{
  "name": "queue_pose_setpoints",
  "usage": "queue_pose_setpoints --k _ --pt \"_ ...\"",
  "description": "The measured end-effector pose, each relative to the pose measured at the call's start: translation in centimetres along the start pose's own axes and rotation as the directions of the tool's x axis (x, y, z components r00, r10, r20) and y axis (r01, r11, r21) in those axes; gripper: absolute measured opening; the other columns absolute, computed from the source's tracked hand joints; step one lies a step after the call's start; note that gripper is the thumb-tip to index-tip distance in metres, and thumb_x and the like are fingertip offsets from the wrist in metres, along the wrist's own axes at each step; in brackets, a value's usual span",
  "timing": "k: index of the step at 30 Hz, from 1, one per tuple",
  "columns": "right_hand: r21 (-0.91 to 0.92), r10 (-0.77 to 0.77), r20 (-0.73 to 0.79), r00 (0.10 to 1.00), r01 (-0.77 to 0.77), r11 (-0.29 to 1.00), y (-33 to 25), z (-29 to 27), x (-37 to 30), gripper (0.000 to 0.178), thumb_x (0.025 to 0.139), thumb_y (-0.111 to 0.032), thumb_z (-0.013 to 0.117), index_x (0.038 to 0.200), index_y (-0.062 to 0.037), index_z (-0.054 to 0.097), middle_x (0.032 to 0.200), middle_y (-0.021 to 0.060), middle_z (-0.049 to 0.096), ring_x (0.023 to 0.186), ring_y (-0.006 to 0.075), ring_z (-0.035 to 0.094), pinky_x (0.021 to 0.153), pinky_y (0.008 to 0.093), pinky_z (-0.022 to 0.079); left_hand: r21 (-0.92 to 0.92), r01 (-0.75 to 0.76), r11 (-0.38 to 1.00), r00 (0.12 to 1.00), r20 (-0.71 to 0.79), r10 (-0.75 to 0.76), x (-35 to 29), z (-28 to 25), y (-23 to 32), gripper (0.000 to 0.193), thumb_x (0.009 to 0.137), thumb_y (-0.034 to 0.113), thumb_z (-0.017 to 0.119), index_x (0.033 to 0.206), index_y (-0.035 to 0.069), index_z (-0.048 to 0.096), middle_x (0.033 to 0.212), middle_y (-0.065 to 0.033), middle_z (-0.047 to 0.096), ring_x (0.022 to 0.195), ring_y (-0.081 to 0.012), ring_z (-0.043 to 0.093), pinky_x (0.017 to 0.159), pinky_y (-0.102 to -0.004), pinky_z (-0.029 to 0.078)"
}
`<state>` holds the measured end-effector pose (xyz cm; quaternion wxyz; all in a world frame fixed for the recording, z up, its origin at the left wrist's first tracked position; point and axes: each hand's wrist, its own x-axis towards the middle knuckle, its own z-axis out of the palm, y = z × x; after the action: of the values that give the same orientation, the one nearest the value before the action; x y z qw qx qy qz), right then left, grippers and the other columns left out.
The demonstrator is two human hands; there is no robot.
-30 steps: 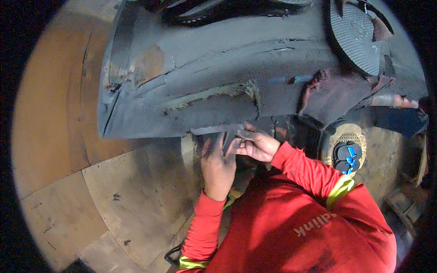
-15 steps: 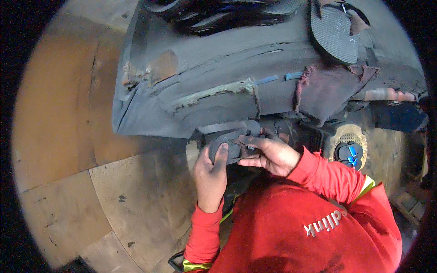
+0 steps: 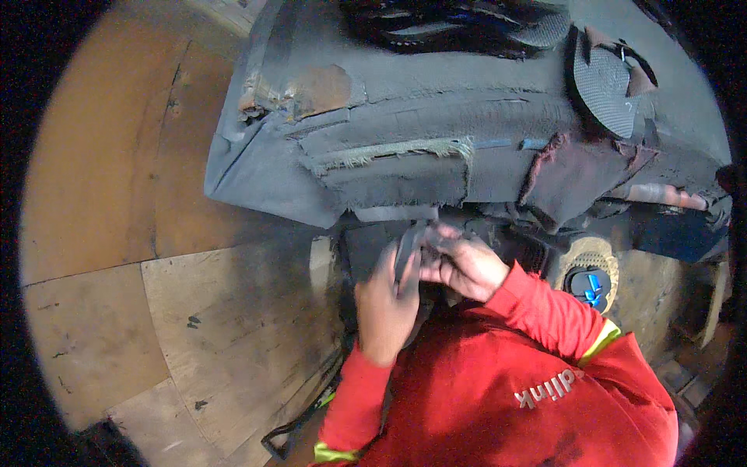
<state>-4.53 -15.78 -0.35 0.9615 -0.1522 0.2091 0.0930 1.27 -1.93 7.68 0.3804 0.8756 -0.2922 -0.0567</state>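
Note:
My left hand [image 3: 389, 311] grips a dark grey flip-flop [image 3: 410, 243], thumb on one face and fingers behind it. It is tilted nearly edge-on, and motion blurs its outline. Against its far end my right hand [image 3: 469, 266] is closed, fingers curled at the upper part; the fingertips are smeared, and the strap cannot be made out. Both hands are just in front of the near edge of a grey cloth-covered bench [image 3: 389, 183]. On the bench, to the right, a grey textured flip-flop [image 3: 605, 89] lies with its strap up.
Several dark flip-flops [image 3: 467, 27] lie at the back of the bench. Frayed dark red cloth [image 3: 564, 175] hangs over its front edge. Below right, a yellowish perforated piece [image 3: 576, 253] bears dark soles with blue straps [image 3: 594, 289]. Worn brown boards [image 3: 226, 335] cover the floor at left.
My view has shifted a little. The flip-flop has turned from showing its broad face to nearly edge-on, and my two hands have drawn closer together around it.

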Motion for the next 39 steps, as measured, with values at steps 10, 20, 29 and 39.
queue_pose_setpoints --k 10,20,29,39 --pt "-0.894 -0.263 0.268 0.927 0.341 0.291 1.3 -1.7 -2.6 0.067 0.094 -0.008 0.067 0.153 -0.0104 0.035 0.149 0.0101 0.046 0.135 0.0209 0.045 0.112 0.0313 0.034 -0.371 0.299 0.879 0.950 0.206 -0.236 -11.1 1.4 -5.3 0.062 0.088 0.024 0.076 0.136 -0.004 0.049 0.120 -0.0172 0.065 0.109 -0.0210 0.065 0.091 -0.0367 0.050" --pt "-0.816 -0.004 0.115 0.993 0.096 0.571 0.8 -0.6 -1.8 0.086 0.083 -0.011 0.081 0.153 -0.0059 0.032 0.138 -0.0030 0.051 0.120 0.0073 0.046 0.110 0.0291 0.035 -0.389 0.259 0.884 0.964 0.159 -0.212 -1.0 1.6 -3.9 0.039 0.096 0.022 0.064 0.129 0.000 0.061 0.120 -0.0129 0.069 0.108 -0.0173 0.065 0.090 -0.0314 0.050" --pt "-0.483 0.100 0.197 0.975 0.008 0.875 0.5 -0.1 -2.1 0.053 0.084 -0.003 0.077 0.134 -0.0037 0.058 0.128 -0.0063 0.058 0.119 0.0062 0.047 0.107 0.0293 0.038 -0.254 0.209 0.944 0.965 0.208 -0.157 0.1 -0.3 -3.0 0.047 0.089 0.025 0.071 0.123 -0.007 0.061 0.109 -0.0243 0.069 0.099 -0.0338 0.070 0.083 -0.0372 0.053" --pt "-0.148 0.112 -0.021 0.994 -0.113 0.982 -2.2 -1.1 -0.6 0.050 0.091 0.005 0.063 0.138 -0.0092 0.052 0.120 0.0052 0.063 0.104 0.0192 0.065 0.092 0.0355 0.053 -0.301 0.437 0.848 0.828 0.503 -0.248 3.5 3.9 -5.8 0.041 0.094 0.036 0.065 0.112 -0.001 0.066 0.100 -0.0084 0.070 0.095 -0.0101 0.062 0.084 -0.0285 0.048"
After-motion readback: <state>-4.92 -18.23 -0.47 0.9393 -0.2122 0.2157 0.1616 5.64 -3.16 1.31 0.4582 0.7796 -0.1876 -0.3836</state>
